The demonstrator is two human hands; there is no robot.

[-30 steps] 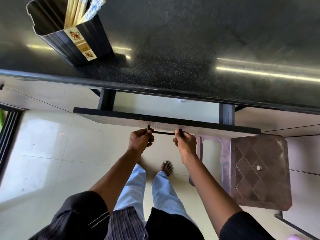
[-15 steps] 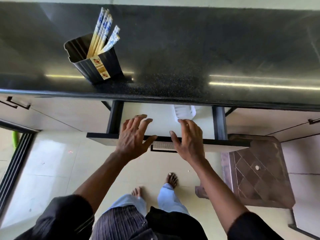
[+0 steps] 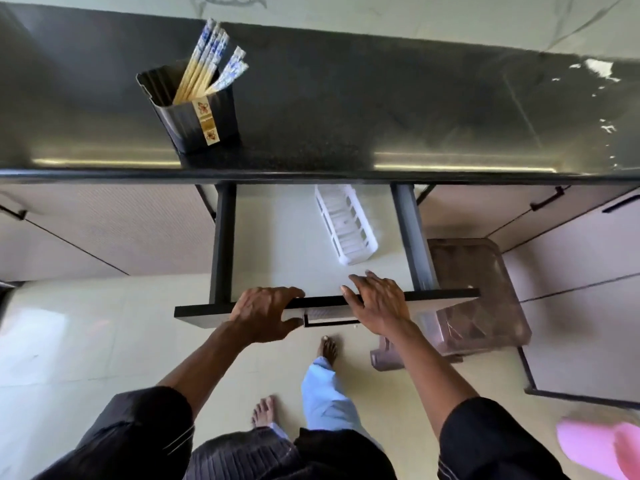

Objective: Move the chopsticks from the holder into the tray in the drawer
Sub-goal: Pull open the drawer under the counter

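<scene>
Several chopsticks (image 3: 207,60) with blue-and-white tops stand in a black ribbed holder (image 3: 194,119) on the left of the dark countertop (image 3: 381,109). Below the counter the drawer (image 3: 197,311) is pulled far out. A white slotted tray (image 3: 346,223) lies empty on its pale floor, towards the right. My left hand (image 3: 266,311) grips the drawer's black front edge, fingers over the top and thumb beneath. My right hand (image 3: 379,303) lies over the same edge just right of the handle, fingers curled into the drawer.
A brown plastic stool (image 3: 485,296) stands on the floor right of the drawer, partly under its front corner. Shut cabinet fronts flank the drawer. My bare feet (image 3: 329,348) are below it. A pink object (image 3: 595,445) shows at the lower right.
The drawer has slid much further out, uncovering the whole white tray. Both hands went from the small handle to the top of the drawer front. The view has tilted up.
</scene>
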